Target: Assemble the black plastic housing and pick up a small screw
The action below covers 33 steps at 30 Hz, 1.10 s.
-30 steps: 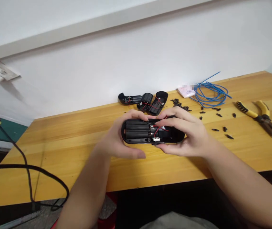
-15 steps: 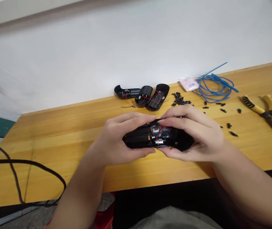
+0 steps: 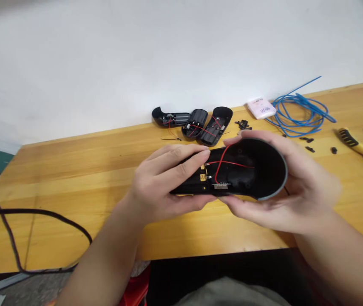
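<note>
A black plastic housing (image 3: 242,170) is held between both hands above the table. Its open side faces up and shows red wires, metal contacts and a small switch (image 3: 221,186). My left hand (image 3: 171,182) wraps round the narrower left end, fingers over the top edge and thumb along the near edge. Round the wide, cup-shaped right end curls my right hand (image 3: 296,187), its thumb under the near side. Three similar black housings with red wires, one of them here (image 3: 217,126), lie at the table's back edge.
On the wooden table (image 3: 89,170), small black parts (image 3: 242,124), a pink-white packet (image 3: 261,109) and a blue wire coil (image 3: 299,114) lie behind my right hand. Yellow-handled pliers (image 3: 360,146) are at the right. A black cable (image 3: 41,211) loops at the left.
The housing has tilted so that its wide right end now faces the camera. My right hand has shifted right and opened wider around that end. The view has moved slightly.
</note>
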Available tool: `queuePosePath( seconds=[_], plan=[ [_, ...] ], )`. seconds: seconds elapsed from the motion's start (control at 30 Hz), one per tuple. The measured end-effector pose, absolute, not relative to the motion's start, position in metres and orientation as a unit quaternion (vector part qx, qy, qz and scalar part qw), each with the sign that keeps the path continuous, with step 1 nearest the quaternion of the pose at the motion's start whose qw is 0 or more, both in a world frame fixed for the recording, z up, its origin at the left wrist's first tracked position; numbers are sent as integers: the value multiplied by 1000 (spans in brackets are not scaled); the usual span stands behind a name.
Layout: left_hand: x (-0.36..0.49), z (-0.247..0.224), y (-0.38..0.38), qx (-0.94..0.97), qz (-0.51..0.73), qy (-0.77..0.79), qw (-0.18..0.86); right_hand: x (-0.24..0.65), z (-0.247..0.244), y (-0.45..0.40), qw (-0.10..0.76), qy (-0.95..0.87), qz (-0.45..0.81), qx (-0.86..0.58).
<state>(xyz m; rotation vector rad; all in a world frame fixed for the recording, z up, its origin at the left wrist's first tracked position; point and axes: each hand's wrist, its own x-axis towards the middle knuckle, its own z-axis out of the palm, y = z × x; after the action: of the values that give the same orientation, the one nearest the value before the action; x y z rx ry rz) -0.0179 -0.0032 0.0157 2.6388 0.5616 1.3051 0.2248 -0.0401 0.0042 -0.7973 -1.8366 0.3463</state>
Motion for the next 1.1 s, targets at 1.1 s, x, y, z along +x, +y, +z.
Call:
queuePosePath(
  seconds=[1.1],
  plan=[
    [-20,8,-3,891,396,221,9,222,-11,-35,479,-766,246,-353]
  ],
)
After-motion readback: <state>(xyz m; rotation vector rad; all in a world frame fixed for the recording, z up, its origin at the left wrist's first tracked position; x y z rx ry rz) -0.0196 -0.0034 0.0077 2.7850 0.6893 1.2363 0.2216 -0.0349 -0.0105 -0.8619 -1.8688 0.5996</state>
